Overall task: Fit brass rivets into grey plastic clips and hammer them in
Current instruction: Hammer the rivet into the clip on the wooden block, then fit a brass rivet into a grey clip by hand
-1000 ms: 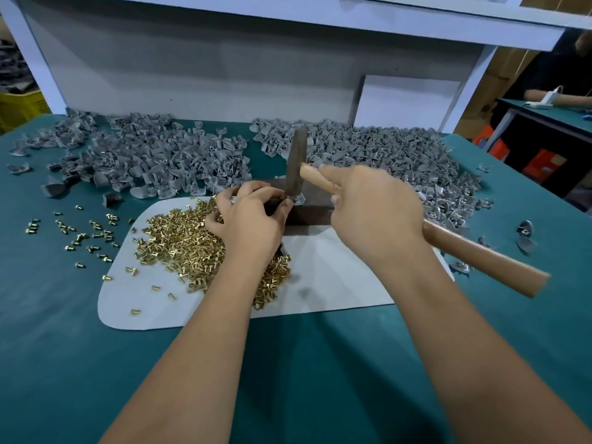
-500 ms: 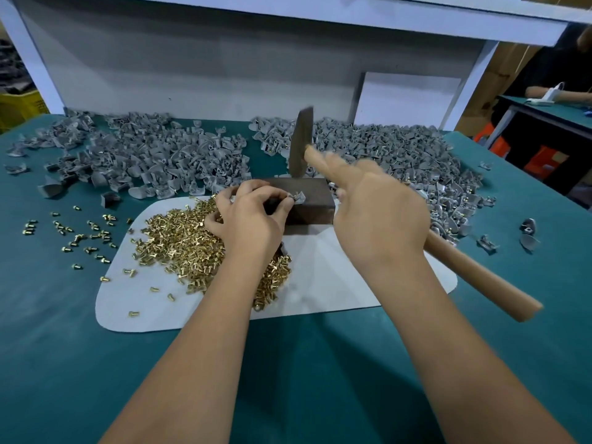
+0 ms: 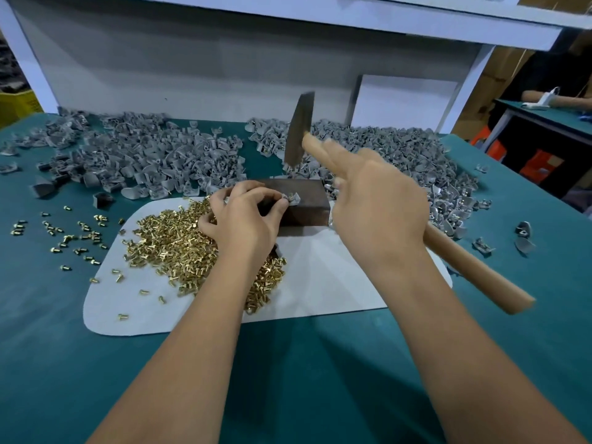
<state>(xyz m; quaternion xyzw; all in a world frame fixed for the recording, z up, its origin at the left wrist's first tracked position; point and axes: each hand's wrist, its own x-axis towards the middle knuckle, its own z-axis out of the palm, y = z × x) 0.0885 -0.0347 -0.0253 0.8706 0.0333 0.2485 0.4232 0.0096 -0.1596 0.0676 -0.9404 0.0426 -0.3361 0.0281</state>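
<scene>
Brass rivets (image 3: pixel 192 248) lie heaped on a white mat (image 3: pixel 323 283) in front of us, with a scatter of loose ones (image 3: pixel 69 233) off its left edge on the teal desk (image 3: pixel 288 379). At the far side of the mat sits a dark block (image 3: pixel 307 203), and on its top we hold a grey plastic clip (image 3: pixel 293 199) with a rivet standing in it. Our left hand (image 3: pixel 243 219) reaches over the heap, its fingers (image 3: pixel 256 195) curled and pinching the clip by its left side against the block.

Our right hand (image 3: pixel 378 203) grips the wooden handle (image 3: pixel 474 267) of a hammer (image 3: pixel 299 129); the fingers wrap the handle except the index finger, which lies straight along it toward the head. The metal head hangs raised above the far edge of the block, clear of the clip, and looks blurred. The butt of the handle sticks out past our right wrist, low to the right.

Behind the block, two broad heaps of grey clips spread across the desk: one to the left (image 3: pixel 144 161), one to the right (image 3: pixel 400 155) that runs down beside our right hand. A few single clips (image 3: pixel 523 235) lie apart at the right. A grey panel (image 3: pixel 192 65) closes the back of the desk, with a white board (image 3: pixel 403 104) leaning against it. Far right, another person's forearm (image 3: pixel 557 99) rests on a neighbouring desk.
</scene>
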